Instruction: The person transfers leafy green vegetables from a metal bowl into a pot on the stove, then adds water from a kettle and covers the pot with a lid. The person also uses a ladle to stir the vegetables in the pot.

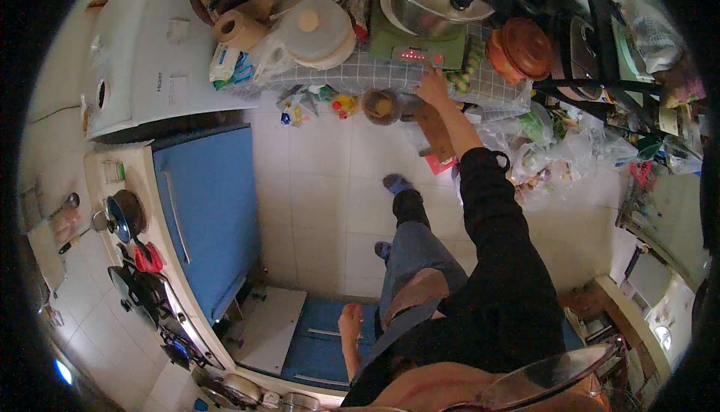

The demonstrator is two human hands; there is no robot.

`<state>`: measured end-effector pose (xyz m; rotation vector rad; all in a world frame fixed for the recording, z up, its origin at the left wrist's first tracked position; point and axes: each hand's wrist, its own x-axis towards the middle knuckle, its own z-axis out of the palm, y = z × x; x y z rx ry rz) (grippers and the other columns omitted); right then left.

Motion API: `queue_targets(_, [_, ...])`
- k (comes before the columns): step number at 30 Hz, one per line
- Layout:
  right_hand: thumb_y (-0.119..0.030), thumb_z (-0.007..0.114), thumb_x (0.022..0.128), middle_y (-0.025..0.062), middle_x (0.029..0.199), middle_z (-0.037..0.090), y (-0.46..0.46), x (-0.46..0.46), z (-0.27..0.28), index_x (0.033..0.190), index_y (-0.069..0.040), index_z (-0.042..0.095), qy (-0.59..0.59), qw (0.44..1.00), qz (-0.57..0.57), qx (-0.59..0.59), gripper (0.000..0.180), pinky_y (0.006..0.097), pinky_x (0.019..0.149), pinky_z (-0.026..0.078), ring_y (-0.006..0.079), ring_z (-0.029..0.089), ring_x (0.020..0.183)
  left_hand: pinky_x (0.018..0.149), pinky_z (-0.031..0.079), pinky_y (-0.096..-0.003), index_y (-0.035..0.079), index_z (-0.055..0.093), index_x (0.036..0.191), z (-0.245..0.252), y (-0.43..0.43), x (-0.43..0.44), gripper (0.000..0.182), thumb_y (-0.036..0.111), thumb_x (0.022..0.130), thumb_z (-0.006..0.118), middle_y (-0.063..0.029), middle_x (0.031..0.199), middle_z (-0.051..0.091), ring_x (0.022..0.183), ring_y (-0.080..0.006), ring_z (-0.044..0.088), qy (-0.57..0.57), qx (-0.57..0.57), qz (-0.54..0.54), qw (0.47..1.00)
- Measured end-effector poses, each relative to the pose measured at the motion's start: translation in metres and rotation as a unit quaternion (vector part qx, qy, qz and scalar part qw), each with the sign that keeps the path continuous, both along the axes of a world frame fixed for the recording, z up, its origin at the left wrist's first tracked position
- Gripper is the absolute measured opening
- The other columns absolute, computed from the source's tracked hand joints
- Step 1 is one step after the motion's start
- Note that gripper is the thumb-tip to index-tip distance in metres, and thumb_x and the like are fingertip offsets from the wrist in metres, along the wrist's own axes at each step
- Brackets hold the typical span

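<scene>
My right hand [432, 86] reaches to the front edge of a green induction cooker [388, 43], a finger at its lit red control panel [417, 55]. On the cooker stands a steel pot [422, 18] with a glass lid [450, 4] tilted over it. My left hand [351, 322] hangs low by my left side, its fingers curled, with nothing visible in it. Left of the cooker is a round lidded pot [318, 32] with a pale handle. A brown-red lidded pot [520, 49] stands to the right on the checked table cover [388, 77].
A white refrigerator [169, 35] stands at the left, above blue cabinets [208, 209] and a counter with a gas stove [146, 294]. Bottles [343, 105], a jar [381, 107] and plastic bags of vegetables [540, 153] sit on the floor near the table. A black rack [602, 83] is at the right.
</scene>
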<state>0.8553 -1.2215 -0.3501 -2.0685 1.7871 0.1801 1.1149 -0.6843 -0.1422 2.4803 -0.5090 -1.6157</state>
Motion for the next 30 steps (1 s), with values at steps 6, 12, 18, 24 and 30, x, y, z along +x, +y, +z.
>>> queue_targets(6, [-0.034,0.060,0.069,0.0142,0.134,0.024,-0.018,-0.002,0.008,0.093,0.003,0.058,0.013,0.997,-0.022,0.078,0.045,0.0387,0.097,0.029,0.0337,0.012,0.125,0.055,0.047,-0.0282,-0.002,0.055,0.095,-0.001,-0.013,0.006,0.029,0.023,0.080,0.052,-0.0126,0.075,0.060,0.061,-0.0180,0.058,-0.024,-0.008,0.013,1.000])
queue_targets(12, [-0.034,0.057,0.071,0.0129,0.134,0.024,-0.031,-0.004,0.011,0.093,0.003,0.059,0.055,0.991,0.011,0.120,0.044,0.0375,0.097,0.030,0.0334,0.015,0.125,0.057,0.047,-0.0286,-0.002,0.054,0.096,-0.012,-0.012,0.008,0.030,0.023,0.080,0.051,-0.0133,0.075,0.060,0.061,-0.0196,0.059,-0.004,0.018,0.048,0.999])
queue_targets(18, [-0.032,0.058,0.070,0.0117,0.134,0.026,-0.031,-0.008,0.004,0.087,0.003,0.061,0.059,0.995,0.059,0.052,0.040,0.0425,0.089,0.037,0.0319,0.022,0.122,0.056,0.048,-0.0282,-0.002,0.054,0.095,-0.003,-0.024,0.009,0.029,0.023,0.080,0.050,-0.0133,0.077,0.060,0.065,-0.0206,0.060,-0.012,0.026,-0.021,0.999])
queue_targets(24, [-0.029,0.060,0.067,0.0113,0.133,0.026,-0.023,-0.012,0.000,0.088,0.001,0.061,0.026,0.998,0.005,0.057,0.037,0.0436,0.086,0.040,0.0308,0.024,0.122,0.054,0.048,-0.0294,-0.002,0.054,0.093,-0.003,-0.015,0.005,0.028,0.023,0.080,0.052,-0.0141,0.074,0.060,0.065,-0.0205,0.060,-0.017,0.009,0.032,0.999])
queue_targets(30, [-0.026,0.059,0.067,0.0171,0.117,0.044,-0.027,-0.017,-0.003,0.098,0.000,0.055,-0.030,0.998,-0.021,-0.050,0.040,0.0417,0.085,0.041,0.0355,0.041,0.107,0.057,0.048,-0.0353,0.001,0.055,0.091,-0.040,0.022,0.016,0.023,0.020,0.079,0.052,-0.0171,0.075,0.059,0.066,-0.0281,0.059,-0.018,0.021,-0.048,0.998])
